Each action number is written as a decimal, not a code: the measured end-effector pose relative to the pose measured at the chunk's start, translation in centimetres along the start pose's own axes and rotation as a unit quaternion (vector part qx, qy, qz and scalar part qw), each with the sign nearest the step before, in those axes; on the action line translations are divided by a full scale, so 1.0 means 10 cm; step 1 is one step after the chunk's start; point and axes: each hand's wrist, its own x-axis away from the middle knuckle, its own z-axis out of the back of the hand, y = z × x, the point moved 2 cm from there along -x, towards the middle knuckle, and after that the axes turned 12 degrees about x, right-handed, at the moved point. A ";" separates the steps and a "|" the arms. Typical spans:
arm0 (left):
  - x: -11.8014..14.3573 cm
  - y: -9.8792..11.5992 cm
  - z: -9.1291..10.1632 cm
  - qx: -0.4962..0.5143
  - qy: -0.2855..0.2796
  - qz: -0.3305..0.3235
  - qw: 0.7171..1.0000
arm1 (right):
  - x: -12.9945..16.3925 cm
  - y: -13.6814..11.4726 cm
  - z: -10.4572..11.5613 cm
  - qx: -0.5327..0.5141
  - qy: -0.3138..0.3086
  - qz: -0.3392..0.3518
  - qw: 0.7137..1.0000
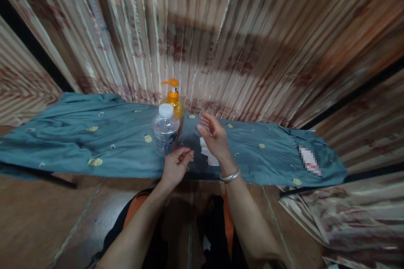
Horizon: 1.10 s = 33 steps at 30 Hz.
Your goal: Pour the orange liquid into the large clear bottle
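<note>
My left hand (175, 164) rests on the near edge of a teal cloth (78, 138), fingers curled together, just below a clear plastic water bottle (165, 132) with a white cap. Whether it pinches anything I cannot tell. My right hand (214, 136), with a silver bangle at the wrist, hovers open over the cloth, fingers spread, above a white paper scrap (208, 156). An orange pump bottle (174, 98) stands behind the water bottle.
The teal cloth with small yellow motifs covers a long low surface. Striped pinkish curtains (221, 29) hang close behind it. Brown floor (38, 218) lies in front. My knees in dark and orange clothing (139, 206) are below. Bunched striped fabric (347, 214) lies at the right.
</note>
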 end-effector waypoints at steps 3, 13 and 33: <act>0.10 0.27 0.15 -0.051 0.032 -0.074 0.995 | 0.08 0.04 -0.06 0.022 0.002 -0.006 1.000; 0.21 0.70 0.32 -0.108 0.156 -0.249 0.950 | 0.07 -0.08 -0.11 0.051 -0.005 0.012 0.999; -0.43 0.53 0.40 -0.015 0.213 -0.131 0.968 | -0.20 -0.52 -0.40 0.017 -0.013 0.085 0.996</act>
